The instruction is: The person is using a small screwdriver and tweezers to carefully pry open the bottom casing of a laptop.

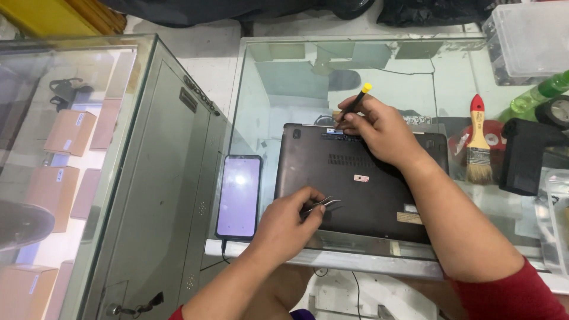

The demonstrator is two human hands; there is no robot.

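A dark laptop (355, 178) is laid underside up on the glass counter (284, 77). A black screwdriver (354, 105) with a yellow cap is gripped by the right hand (379, 130) – its tip is set at the laptop's far edge. Metal tweezers (323, 205) are pinched in the left hand (287, 225), resting on the laptop's near left part. 1 lit phone (239, 195) lies just beside the laptop – a paintbrush (478, 139) lies to the right.
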